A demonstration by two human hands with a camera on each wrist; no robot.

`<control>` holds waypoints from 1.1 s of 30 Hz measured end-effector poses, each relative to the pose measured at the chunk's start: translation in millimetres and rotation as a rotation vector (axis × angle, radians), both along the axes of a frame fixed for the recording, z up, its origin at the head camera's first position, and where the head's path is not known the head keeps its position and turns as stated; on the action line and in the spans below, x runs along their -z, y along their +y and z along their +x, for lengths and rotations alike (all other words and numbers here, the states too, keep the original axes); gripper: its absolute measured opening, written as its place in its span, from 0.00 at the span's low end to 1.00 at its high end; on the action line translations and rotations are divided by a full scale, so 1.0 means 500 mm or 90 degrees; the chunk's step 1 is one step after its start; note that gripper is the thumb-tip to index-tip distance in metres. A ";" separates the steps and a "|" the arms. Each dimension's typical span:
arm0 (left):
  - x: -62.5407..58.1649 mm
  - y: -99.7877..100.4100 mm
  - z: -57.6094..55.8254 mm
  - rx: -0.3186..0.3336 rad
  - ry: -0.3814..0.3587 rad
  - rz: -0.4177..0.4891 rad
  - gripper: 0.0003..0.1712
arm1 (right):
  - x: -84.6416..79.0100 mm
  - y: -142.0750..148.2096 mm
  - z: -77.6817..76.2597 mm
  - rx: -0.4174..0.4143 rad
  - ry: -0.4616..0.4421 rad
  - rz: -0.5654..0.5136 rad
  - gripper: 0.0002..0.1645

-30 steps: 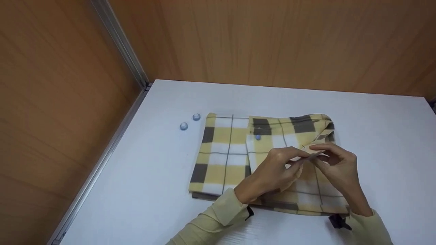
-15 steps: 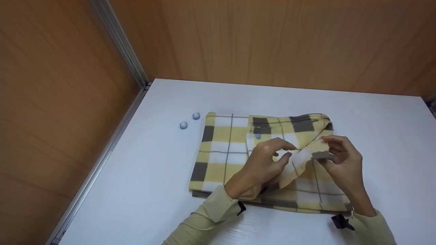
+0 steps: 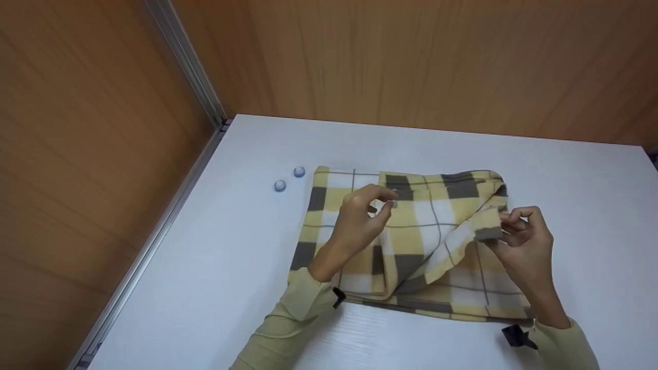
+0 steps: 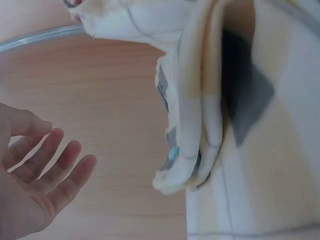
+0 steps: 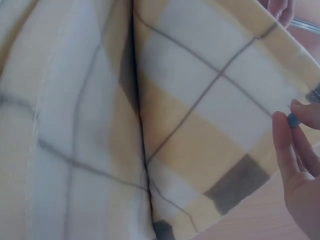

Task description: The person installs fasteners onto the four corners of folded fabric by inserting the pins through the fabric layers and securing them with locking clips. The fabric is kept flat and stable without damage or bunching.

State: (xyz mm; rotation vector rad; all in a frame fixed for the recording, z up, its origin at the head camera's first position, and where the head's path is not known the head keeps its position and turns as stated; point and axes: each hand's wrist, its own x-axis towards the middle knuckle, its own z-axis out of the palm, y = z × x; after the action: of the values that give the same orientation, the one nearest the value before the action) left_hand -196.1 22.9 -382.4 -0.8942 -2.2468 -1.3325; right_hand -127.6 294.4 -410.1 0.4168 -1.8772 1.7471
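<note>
Pinching small blue piece (image 5: 294, 120), partly hidden: right hand (image 5: 303, 187).

Stretching flat and white as a table (image 3: 231, 246), carrying a folded plaid cloth (image 3: 416, 236) in yellow, white and dark grey. Also bearing a small round bluish piece (image 3: 279, 186) to the left of the cloth, and a second bluish piece (image 3: 299, 172), sitting slightly farther back, just beside its far left corner.
</note>
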 end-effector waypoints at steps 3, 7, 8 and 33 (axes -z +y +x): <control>-0.004 -0.035 -0.020 -0.047 -0.022 0.011 0.07 | 0.000 0.001 0.002 0.015 -0.016 0.000 0.21; -0.008 -0.082 -0.046 -0.121 -0.043 0.022 0.08 | -0.014 -0.003 0.011 0.025 -0.018 0.018 0.19; -0.008 -0.094 -0.052 -0.130 -0.052 0.029 0.07 | -0.017 -0.005 0.013 0.010 -0.011 0.006 0.18; 0.066 -0.266 -0.146 -0.259 -0.241 -0.111 0.16 | -0.026 -0.017 0.016 -0.057 0.004 -0.008 0.11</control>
State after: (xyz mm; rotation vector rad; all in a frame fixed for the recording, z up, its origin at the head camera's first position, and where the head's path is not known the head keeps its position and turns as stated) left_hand -269.1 -110.2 -415.5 -0.2139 -2.6761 -1.2036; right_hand -119.5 286.1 -396.8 0.5080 -1.8688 1.8128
